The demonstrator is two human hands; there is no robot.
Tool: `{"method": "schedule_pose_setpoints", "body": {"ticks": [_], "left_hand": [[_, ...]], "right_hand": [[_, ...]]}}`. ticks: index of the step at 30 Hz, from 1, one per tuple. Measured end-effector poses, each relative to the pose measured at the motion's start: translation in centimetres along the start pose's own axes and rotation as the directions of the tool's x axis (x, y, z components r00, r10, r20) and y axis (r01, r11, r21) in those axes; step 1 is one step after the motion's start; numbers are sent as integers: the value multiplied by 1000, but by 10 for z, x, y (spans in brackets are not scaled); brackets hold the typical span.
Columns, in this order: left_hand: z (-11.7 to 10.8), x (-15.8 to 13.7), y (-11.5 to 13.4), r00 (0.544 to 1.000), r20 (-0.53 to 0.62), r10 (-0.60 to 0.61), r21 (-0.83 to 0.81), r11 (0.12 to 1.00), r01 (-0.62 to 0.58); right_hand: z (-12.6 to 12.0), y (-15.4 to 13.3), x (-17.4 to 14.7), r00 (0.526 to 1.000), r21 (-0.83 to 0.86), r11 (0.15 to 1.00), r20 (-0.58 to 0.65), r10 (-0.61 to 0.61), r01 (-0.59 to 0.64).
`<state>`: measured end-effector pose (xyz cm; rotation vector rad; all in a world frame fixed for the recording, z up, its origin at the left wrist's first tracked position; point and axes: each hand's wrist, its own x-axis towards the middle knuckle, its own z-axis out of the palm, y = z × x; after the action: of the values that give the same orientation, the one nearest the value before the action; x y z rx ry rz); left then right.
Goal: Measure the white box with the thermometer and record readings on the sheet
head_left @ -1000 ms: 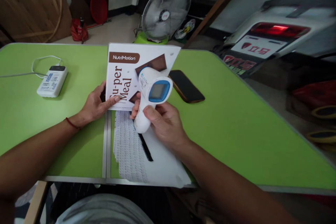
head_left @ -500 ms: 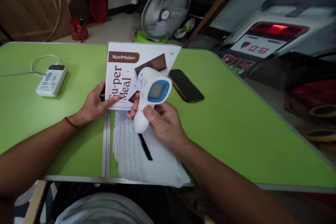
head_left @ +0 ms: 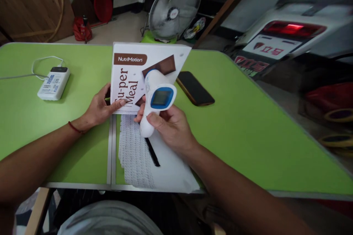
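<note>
A green table [head_left: 248,136] spans the frame; at its centre the left hand [head_left: 99,106], thumb in front, pinches the lower left corner of a white NutriMotion box [head_left: 139,73]. Below lie written sheets [head_left: 171,172]. Mid-frame, before the box, the right hand [head_left: 173,126] curls closed around a gun-shaped thermometer's [head_left: 154,80] handle. Right of centre lies a phone [head_left: 195,88]; below centre, a black pen [head_left: 153,152].

white-and-brown box [head_left: 138,71], blue-rimmed white thermometer [head_left: 154,86] in front, tilted
</note>
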<state>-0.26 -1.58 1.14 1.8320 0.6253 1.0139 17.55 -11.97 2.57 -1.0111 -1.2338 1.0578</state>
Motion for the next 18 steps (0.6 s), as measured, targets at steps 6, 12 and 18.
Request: {"method": "schedule_pose_setpoints", "body": {"ticks": [6, 12, 18], "left_hand": [[-3, 1, -7, 990, -127, 64, 38, 997, -60], [-12, 7, -20, 981, -171, 96, 164, 984, -68], [-14, 10, -26, 978, -111, 174, 245, 959, -143]], "right_hand": [[-40, -14, 9, 973, -392, 915, 154, 169, -97], [-93, -9, 19, 940, -764, 646, 223, 259, 3], [-118, 10, 23, 980, -888, 448, 168, 104, 104]]}}
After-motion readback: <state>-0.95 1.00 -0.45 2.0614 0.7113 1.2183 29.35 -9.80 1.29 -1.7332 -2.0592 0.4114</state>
